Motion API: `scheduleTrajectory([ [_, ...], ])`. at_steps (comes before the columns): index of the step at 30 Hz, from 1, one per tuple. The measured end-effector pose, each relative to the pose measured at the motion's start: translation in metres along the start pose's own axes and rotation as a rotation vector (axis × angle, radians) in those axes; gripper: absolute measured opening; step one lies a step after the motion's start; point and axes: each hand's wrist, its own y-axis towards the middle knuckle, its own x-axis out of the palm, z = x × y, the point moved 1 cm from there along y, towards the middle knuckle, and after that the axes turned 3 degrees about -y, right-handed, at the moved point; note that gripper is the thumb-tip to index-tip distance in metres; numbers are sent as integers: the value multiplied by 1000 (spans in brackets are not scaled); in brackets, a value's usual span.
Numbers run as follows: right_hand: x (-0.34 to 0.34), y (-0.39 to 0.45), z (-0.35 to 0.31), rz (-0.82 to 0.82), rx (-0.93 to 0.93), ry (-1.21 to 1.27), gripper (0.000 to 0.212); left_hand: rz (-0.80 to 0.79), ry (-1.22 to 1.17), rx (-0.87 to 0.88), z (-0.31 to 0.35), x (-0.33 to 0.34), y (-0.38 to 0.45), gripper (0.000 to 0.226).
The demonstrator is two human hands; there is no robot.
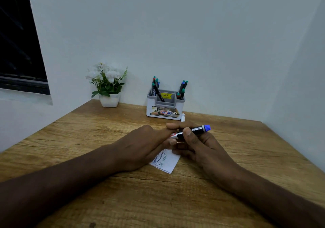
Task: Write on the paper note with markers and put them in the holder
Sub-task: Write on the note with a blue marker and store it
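Both hands meet over the paper note (167, 161) at the table's (88, 140) centre. The right hand (198, 145) curls around a blue-ended marker (191, 131); the left hand (146, 145) pinches its other end. The holder (165, 108), with markers inside, stands at twelve o'clock.

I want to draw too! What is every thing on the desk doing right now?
Blue marker: held level by both hands.
Left hand: grips its left end.
Right hand: grips its middle.
Paper note: flat, written on.
Holder: upright, markers inside.
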Motion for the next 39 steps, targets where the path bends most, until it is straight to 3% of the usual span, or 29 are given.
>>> scheduleTrajectory([
  [4, 1, -1, -2, -10, 10, 20, 36, -9, -83, -10, -4, -1, -2, 44],
  [9, -1, 3, 0, 80, 39, 120, 33, -70, 110, -108, -15, -20, -5, 84],
  [13, -8, 6, 5, 205, 87, 264, 45, -186, 128, -130, -27, -25, -8, 71],
  [17, -16, 11, 8, 289, 86, 304, 40, -234, 80, -123, -31, -23, -5, 65],
  [22, -27, 9, 6, 263, 36, 147, 17, -251, 102, -94, -30, -22, -6, 64],
  [25, -27, 7, 6, 265, 48, 37, 28, -243, 106, -87, -31, -21, -5, 64],
  [31, -25, 3, 2, 116, 118, -179, 11, -235, 119, -82, -31, -20, -5, 66],
  [35, -25, 3, -2, 160, 116, -335, 21, -241, 119, -88, -30, -21, -5, 67],
  [39, -22, 3, -3, 158, 147, -334, 20, -235, 106, -86, -30, -21, -5, 65],
])
